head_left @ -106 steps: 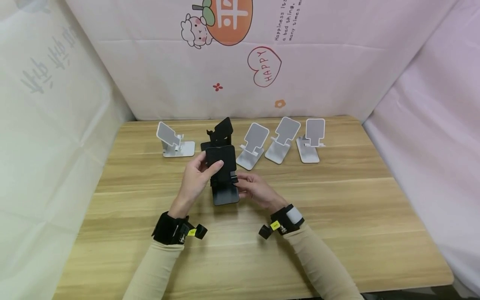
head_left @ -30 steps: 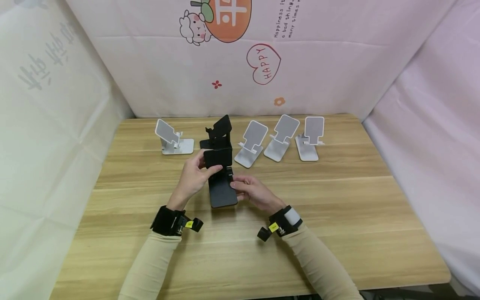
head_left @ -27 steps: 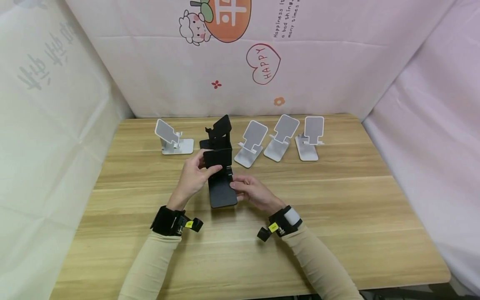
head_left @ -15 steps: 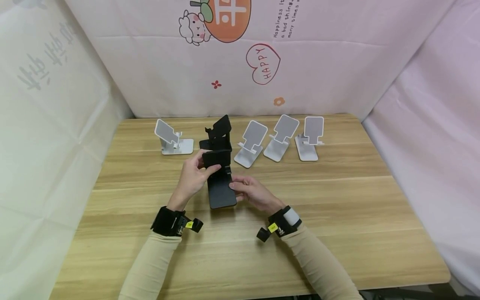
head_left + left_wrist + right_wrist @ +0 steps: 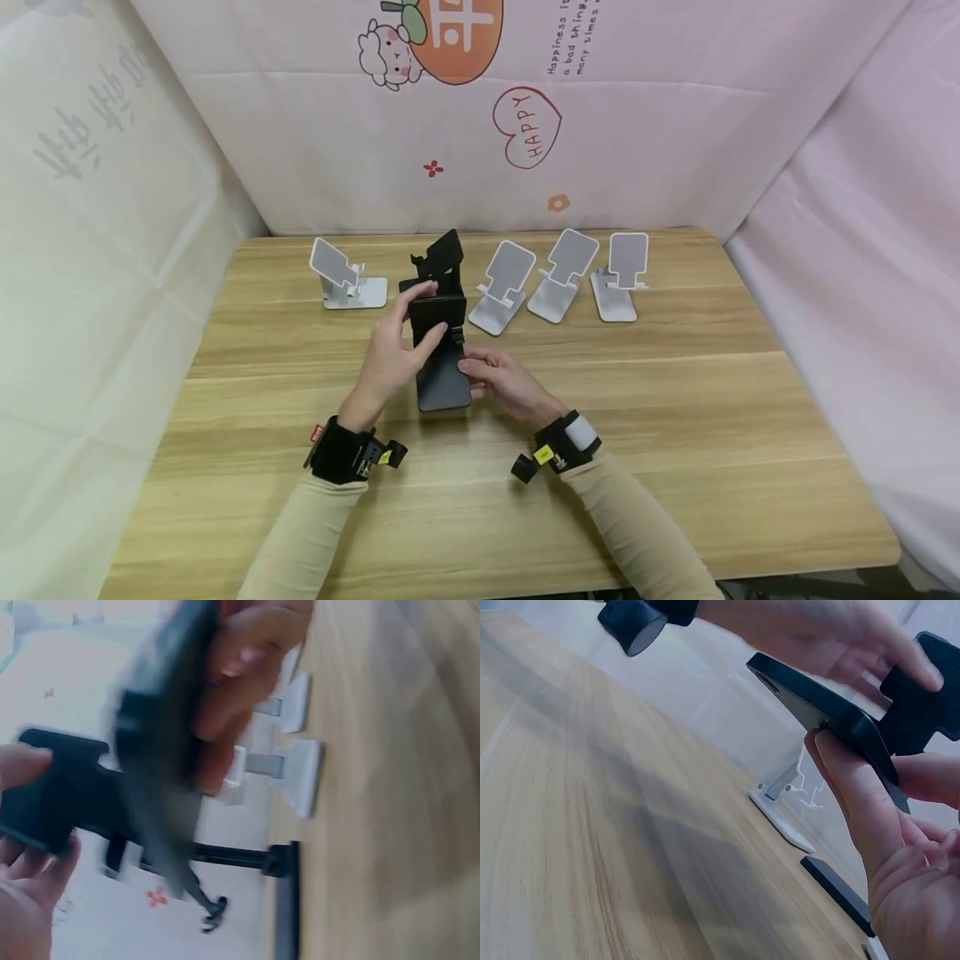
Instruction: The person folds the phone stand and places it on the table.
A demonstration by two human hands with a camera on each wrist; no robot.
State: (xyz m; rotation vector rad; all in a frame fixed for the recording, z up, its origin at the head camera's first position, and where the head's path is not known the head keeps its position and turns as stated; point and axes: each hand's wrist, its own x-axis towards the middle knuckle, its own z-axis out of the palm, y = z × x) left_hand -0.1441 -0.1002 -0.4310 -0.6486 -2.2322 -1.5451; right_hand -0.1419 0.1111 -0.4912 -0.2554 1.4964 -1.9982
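A black phone stand (image 5: pixel 444 382) is held off the table at the middle, its base plate pointing toward the person. The left hand (image 5: pixel 386 358) grips its upper plate (image 5: pixel 56 795), thumb on the near face and fingers behind. With thumb and fingers, the right hand (image 5: pixel 513 385) pinches the right edge of the base (image 5: pixel 832 709). In the right wrist view the base is raised above the wood, seen edge-on. A second black phone stand (image 5: pixel 444 252) stands just behind, partly hidden by the held one and the left fingers.
One white phone stand (image 5: pixel 356 293) stands at the back left. Three more, a tilted one (image 5: pixel 512 271), another beside it (image 5: pixel 573 257) and the rightmost (image 5: pixel 628 260), line the back right. Behind the wooden table (image 5: pixel 675 467) hangs a printed white cloth (image 5: pixel 337 150).
The held stand's upper plate has tipped from facing the head camera to nearly edge-on. In the last half second the left fingers shifted up over the plate's top edge; the right hand barely moved.
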